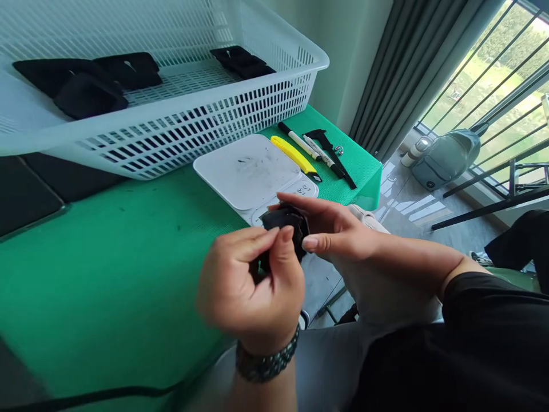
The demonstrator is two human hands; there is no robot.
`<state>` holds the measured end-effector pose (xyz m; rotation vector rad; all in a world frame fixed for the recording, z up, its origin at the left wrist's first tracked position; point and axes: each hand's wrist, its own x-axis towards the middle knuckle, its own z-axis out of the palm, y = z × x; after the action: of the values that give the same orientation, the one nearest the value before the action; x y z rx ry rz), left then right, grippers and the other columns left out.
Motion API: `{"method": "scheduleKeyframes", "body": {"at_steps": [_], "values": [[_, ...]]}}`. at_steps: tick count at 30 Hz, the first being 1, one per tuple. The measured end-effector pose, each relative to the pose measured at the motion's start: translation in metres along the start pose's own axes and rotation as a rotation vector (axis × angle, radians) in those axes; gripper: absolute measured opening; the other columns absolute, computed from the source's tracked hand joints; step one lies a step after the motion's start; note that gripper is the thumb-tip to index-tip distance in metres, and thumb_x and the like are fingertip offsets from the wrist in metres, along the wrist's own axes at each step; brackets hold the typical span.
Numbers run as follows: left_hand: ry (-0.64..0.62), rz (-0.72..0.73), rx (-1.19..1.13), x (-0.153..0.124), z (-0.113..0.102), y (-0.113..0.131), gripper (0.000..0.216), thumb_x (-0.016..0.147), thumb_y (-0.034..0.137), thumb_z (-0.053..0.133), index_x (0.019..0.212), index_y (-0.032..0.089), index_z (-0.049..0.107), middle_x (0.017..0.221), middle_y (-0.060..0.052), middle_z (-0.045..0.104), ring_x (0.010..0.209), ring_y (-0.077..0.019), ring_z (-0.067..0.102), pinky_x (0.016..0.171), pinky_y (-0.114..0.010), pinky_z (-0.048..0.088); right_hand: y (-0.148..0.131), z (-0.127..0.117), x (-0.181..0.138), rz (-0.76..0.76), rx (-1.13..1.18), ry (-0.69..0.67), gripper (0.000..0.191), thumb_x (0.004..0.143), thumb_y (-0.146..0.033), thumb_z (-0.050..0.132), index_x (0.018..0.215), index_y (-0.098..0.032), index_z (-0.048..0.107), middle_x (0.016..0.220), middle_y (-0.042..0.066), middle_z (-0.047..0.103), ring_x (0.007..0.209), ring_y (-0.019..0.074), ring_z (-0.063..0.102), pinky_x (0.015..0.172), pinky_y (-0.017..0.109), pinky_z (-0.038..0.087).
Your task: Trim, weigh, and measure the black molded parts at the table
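Observation:
Both my hands hold a small black part over the near right edge of the green table. My left hand, with a bead bracelet at the wrist, is closed, its thumb and fingers pinching the part's near side. My right hand grips the far side with its fingers pressed together. Most of the part is hidden by my fingers. Just behind it lies a white digital scale with dark specks on its plate.
A large white slotted basket holding black pieces stands at the back. Right of the scale lie a yellow cutter, a marker pen and a black caliper. Black pads lie at left. A black cable runs along the near edge.

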<state>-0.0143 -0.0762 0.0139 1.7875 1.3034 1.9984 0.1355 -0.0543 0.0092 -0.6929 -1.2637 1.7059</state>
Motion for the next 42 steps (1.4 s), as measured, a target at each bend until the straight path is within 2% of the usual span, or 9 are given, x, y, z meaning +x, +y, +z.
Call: {"method": "scheduleKeyframes", "body": {"at_steps": [8,12,17,21,26,31,35,38,42], "values": [[0.059,-0.252,0.177,0.026,-0.017,-0.021,0.015,0.093,0.034,0.073,0.083,0.026,0.064,0.079,-0.001,0.069,0.074,-0.0200,0.067,0.069,-0.037,0.056,-0.016,-0.001,-0.009,0.139,0.288,-0.032,0.091,0.074,-0.065,0.081,0.150,-0.025,0.051,0.144,0.014,0.064,0.126,0.0315,0.067,0.101,0.042,0.058],[0.202,-0.003,0.103,0.019,-0.015,-0.007,0.014,0.093,0.032,0.071,0.085,0.023,0.064,0.075,-0.001,0.066,0.068,-0.0176,0.064,0.061,-0.033,0.052,-0.017,0.002,-0.002,0.196,0.392,0.007,0.089,0.079,-0.073,0.071,0.151,-0.027,0.046,0.144,0.013,0.064,0.125,0.0296,0.068,0.104,0.042,0.055],[-0.052,0.358,0.184,0.004,-0.007,0.006,0.013,0.086,0.021,0.079,0.091,0.024,0.068,0.081,-0.003,0.071,0.081,-0.0212,0.067,0.077,-0.039,0.049,-0.010,0.009,-0.003,0.336,0.505,-0.017,0.066,0.079,-0.065,0.077,0.128,-0.023,0.063,0.119,0.008,0.074,0.107,0.0214,0.071,0.098,0.034,0.057],[-0.074,0.418,0.250,0.010,-0.010,0.000,0.017,0.083,0.017,0.082,0.092,0.025,0.070,0.081,-0.003,0.072,0.084,-0.0218,0.065,0.080,-0.039,0.045,0.000,0.011,-0.004,0.441,0.501,-0.049,0.046,0.079,-0.052,0.084,0.108,-0.020,0.068,0.096,0.003,0.073,0.091,0.0172,0.072,0.090,0.032,0.059],[0.030,0.303,0.273,0.024,-0.023,-0.020,0.011,0.085,0.023,0.080,0.091,0.025,0.071,0.080,-0.003,0.070,0.078,-0.0220,0.065,0.078,-0.038,0.051,0.004,0.013,-0.006,0.445,0.467,-0.097,0.051,0.077,-0.040,0.091,0.118,-0.019,0.069,0.105,0.005,0.074,0.092,0.0166,0.073,0.084,0.031,0.063],[0.349,0.020,0.397,0.041,-0.046,-0.050,0.023,0.085,0.041,0.075,0.082,0.019,0.070,0.071,-0.004,0.060,0.069,-0.0206,0.055,0.076,-0.039,0.050,0.003,0.015,-0.012,0.440,0.480,-0.362,0.068,0.077,-0.044,0.091,0.134,-0.019,0.065,0.118,0.009,0.074,0.101,0.0224,0.075,0.090,0.037,0.062],[0.412,-0.133,0.385,0.052,-0.056,-0.056,0.046,0.093,0.058,0.057,0.075,0.017,0.071,0.067,-0.006,0.058,0.072,-0.0246,0.059,0.086,-0.049,0.052,-0.001,0.009,-0.008,0.387,0.405,-0.199,0.068,0.079,-0.049,0.087,0.136,-0.020,0.064,0.124,0.012,0.072,0.108,0.0240,0.074,0.090,0.035,0.061],[0.202,-0.114,0.215,0.046,-0.052,-0.043,0.050,0.096,0.061,0.054,0.093,0.016,0.076,0.097,-0.014,0.072,0.103,-0.0306,0.068,0.098,-0.050,0.052,-0.005,0.005,-0.003,0.255,0.310,0.061,0.073,0.081,-0.056,0.084,0.143,-0.025,0.059,0.134,0.012,0.069,0.118,0.0257,0.071,0.093,0.036,0.060],[-0.503,-0.320,-0.115,0.027,-0.040,-0.015,0.064,0.093,0.063,0.064,0.143,0.023,0.059,0.144,-0.016,0.063,0.128,-0.0305,0.065,0.094,-0.042,0.061,-0.004,0.007,0.000,0.041,0.117,0.144,0.093,0.076,-0.051,0.089,0.156,-0.034,0.045,0.156,0.010,0.055,0.139,0.0272,0.058,0.114,0.044,0.049]]}}
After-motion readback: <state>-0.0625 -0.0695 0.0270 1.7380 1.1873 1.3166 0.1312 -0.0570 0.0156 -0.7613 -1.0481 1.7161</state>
